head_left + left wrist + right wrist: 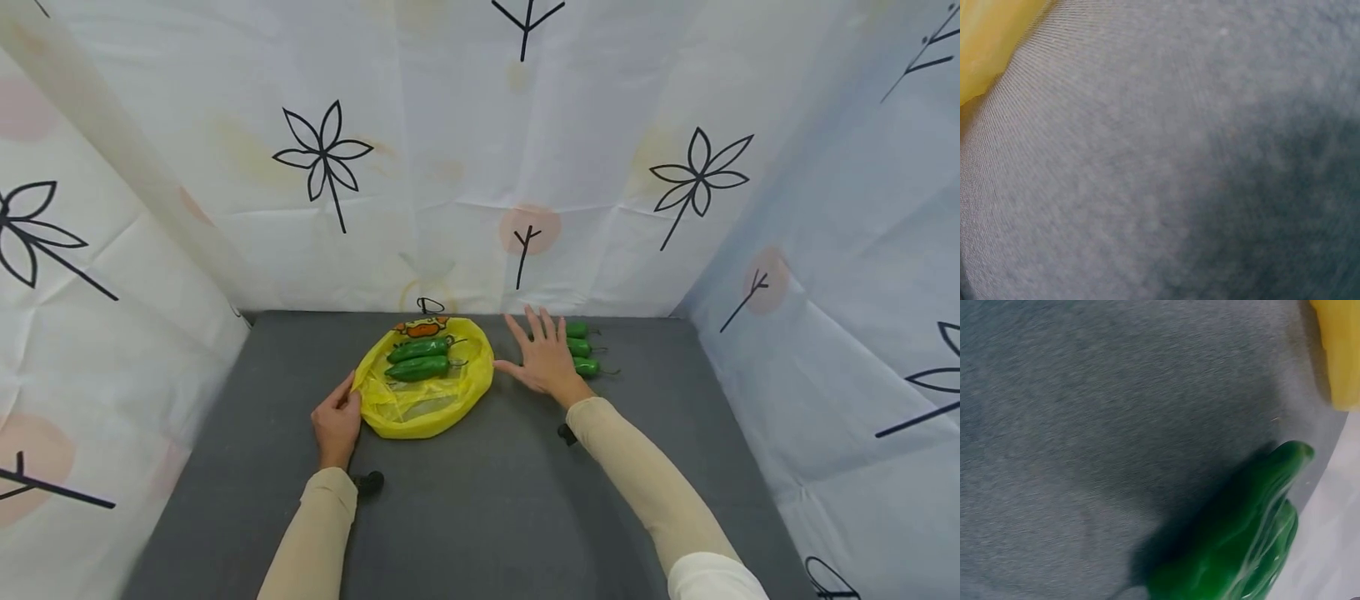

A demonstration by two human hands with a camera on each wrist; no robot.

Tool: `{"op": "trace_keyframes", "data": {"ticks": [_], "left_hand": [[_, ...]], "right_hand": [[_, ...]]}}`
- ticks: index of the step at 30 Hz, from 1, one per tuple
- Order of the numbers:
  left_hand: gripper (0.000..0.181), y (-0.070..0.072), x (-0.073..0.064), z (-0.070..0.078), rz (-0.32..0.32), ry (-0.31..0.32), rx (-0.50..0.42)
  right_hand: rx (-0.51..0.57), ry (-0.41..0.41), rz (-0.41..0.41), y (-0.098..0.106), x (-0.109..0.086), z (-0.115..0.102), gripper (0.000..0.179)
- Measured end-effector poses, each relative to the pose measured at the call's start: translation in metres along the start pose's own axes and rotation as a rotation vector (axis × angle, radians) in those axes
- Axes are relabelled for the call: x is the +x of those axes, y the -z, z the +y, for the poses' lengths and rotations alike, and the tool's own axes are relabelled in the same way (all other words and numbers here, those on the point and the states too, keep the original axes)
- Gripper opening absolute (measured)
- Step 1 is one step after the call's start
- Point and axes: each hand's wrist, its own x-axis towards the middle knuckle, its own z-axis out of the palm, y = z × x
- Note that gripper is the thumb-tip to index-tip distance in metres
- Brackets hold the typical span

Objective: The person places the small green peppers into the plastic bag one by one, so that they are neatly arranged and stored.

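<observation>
In the head view a yellow plastic bag (pixel 408 421) lies open with its rim spread in a round. Two green peppers (pixel 418 368) rest in it, stems to the right. My left hand (pixel 337 423) pinches the bag's left rim between thumb and fingers. To the right, three more green peppers (pixel 587 367) lie in a row on the table, partly hidden by my right hand (pixel 545 358). That hand is spread flat with fingers apart, its thumb tip close to the bag's right edge. The right wrist view shows a green pepper (pixel 1216 544) up close.
The dark grey table (pixel 480 508) runs back to a white patterned cloth (pixel 450 167), which also hangs at both sides. A small black device (pixel 369 483) sits by the left wrist, another (pixel 567 433) by the right wrist. A printed orange patch (pixel 422 327) shows at the bag's back.
</observation>
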Motion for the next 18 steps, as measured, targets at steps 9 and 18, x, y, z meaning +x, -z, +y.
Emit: {"op": "trace_keyframes", "data": {"ticks": [9,18], "left_hand": [[0.038,0.001,0.000,-0.003,0.002,-0.004,0.001],[0.039,0.001,0.000,-0.002,-0.004,0.008,0.027]], "right_hand": [[-0.012,-0.038,0.006,-0.015,-0.014,0.018,0.102],[0.002,-0.079,-0.010,-0.017,-0.030,0.035,0.104]]}}
